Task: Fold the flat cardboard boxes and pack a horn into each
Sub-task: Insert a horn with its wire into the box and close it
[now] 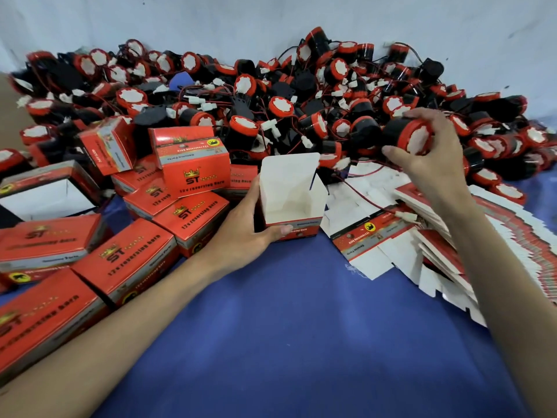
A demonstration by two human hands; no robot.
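Red-capped horn [402, 132] in grip of right hand [434, 159], open box [291, 193] in left hand [244, 233], horn pile [256, 86] behind.

Tabletop [286, 342] wore a dark blue cover w/ slight creases. Behind it stood a pale grey-white wall [211, 19], a few small dark marks on it. Brown board [3, 95] showed at far left edge. Small blue item [180, 79] lay toward the back, partly hidden; couldn't tell what.
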